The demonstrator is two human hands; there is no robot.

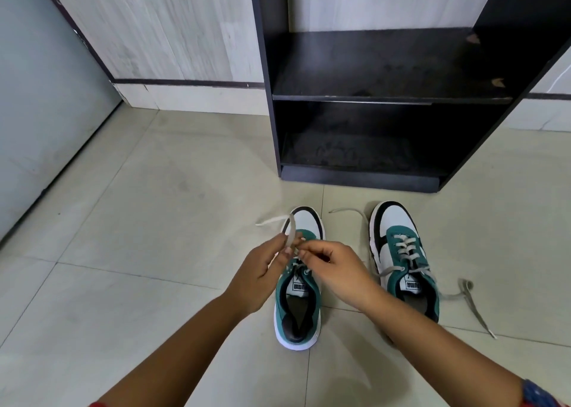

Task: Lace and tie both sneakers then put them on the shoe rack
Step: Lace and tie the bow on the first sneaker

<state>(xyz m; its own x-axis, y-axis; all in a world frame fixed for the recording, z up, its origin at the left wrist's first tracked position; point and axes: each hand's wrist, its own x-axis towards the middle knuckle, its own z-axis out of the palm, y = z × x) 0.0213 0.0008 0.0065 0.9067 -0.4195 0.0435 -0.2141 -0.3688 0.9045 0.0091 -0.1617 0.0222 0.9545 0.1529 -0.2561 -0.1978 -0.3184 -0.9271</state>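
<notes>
Both forearms reach forward over the floor | left hand (262, 270) and right hand (332, 267) pinch the grey lace (290, 236) above the left sneaker (298, 301), fingers closed on it | right sneaker (401, 258) just beside, laced, lace ends loose on the tiles (139, 221) | black shoe rack (370, 97) behind both

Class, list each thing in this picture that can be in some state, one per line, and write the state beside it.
Left sneaker: on the floor, lace being worked, not tied.
Right sneaker: on the floor, laced, untied, lace ends trailing.
Left sneaker's lace: pinched in both hands, one end lying loose.
Left hand: fingers closed on the lace.
Right hand: fingers closed on the lace.
Shoe rack: both shelves without shoes.
</notes>
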